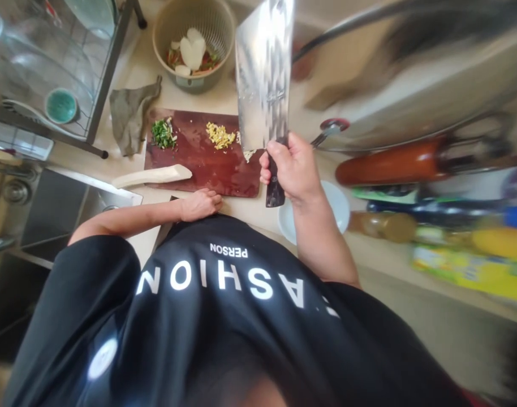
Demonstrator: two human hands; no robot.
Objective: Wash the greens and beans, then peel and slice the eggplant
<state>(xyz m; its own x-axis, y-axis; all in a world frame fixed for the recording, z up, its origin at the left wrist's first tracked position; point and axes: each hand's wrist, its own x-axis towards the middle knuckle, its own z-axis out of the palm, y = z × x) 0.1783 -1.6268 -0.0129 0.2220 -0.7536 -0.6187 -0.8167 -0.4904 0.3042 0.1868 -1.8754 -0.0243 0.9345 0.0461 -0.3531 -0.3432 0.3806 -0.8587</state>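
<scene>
My right hand is wrapped around the dark handle of a cleaver, its broad blade pointing up and away over the right end of the cutting board. My left hand rests at the counter's near edge, just below the board, its fingers loosely bent and partly hidden; nothing shows in it. On the brown cutting board lie chopped greens, minced yellow bits and some pale minced pieces beside the blade. A long pale peeled vegetable lies across the board's left near corner.
Behind the board stands a colander with cut vegetables. A grey cloth lies left of the board, near a dish rack and sink. On the right are a light blue bowl, a ladle and blurred bottles.
</scene>
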